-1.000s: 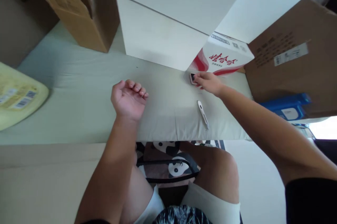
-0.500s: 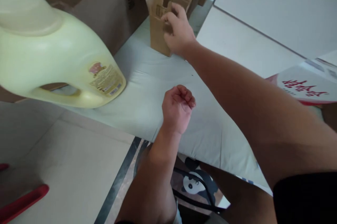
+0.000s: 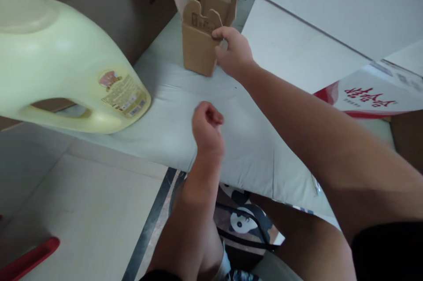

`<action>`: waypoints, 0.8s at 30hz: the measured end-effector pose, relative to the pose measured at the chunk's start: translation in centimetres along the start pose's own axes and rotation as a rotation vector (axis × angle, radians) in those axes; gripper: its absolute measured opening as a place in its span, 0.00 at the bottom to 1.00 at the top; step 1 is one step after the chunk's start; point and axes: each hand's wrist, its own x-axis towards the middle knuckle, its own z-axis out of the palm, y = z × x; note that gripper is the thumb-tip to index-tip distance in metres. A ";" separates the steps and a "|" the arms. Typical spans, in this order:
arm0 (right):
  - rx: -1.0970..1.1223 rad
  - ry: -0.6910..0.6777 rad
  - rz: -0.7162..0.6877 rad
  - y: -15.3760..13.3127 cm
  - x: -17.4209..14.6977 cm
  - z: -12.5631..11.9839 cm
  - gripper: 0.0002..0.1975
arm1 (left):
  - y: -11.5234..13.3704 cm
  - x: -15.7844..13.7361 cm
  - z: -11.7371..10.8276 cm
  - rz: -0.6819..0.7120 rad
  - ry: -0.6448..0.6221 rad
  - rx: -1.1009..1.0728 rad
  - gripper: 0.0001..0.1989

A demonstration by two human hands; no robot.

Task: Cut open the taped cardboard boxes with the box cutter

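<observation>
One small, upright, open-topped brown cardboard box (image 3: 198, 54) stands just beyond the fingertips of the right hand (image 3: 235, 52). Thumb and forefinger are parted at its near right-hand edge, below the notched front flap; whether they pinch the wall or merely touch it I cannot tell. It looks light and dry, not slippery — stiff in the walls, weaker at the raised flaps, so a wall below the fold should give the surer hold. Any contents could alter that weight.

Nearer the body than those fingers, the left hand (image 3: 207, 127) is curled into a loose fist above the pale green cloth (image 3: 173, 120), with nothing visible in it. Left of both hands lies a large pale-yellow plastic bottle with a moulded handle (image 3: 74, 67), cut off by the frame.

The box's floor is hidden by its front wall, and the right hand's remaining fingers are out of sight behind the hand — something shiny among the rear flaps is too unclear to name.
</observation>
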 end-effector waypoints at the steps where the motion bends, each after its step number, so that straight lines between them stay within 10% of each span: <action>1: -0.001 0.035 0.059 -0.9 -2.0 -0.7 0.17 | 0.0 0.3 -0.3 0.162 0.066 0.014 0.18; 4: 0.073 0.125 0.175 -3.0 -8.7 -2.8 0.14 | 0.2 1.2 -1.3 0.400 0.133 -0.003 0.13; 9: 0.491 0.401 0.367 -2.4 -22.3 -6.9 0.07 | -0.3 2.2 -1.5 0.361 0.225 0.054 0.10; 14: 0.496 0.807 0.352 1.1 -33.8 -9.9 0.10 | -3.7 0.4 0.3 0.355 -0.125 0.226 0.09; 19: 0.153 0.923 0.301 3.4 -37.7 -10.0 0.06 | -8.0 -2.5 2.2 0.316 -0.400 0.423 0.28; 24: 0.326 0.919 0.427 4.7 -38.3 -10.5 0.29 | -10.9 -3.9 3.7 0.380 -0.459 0.560 0.36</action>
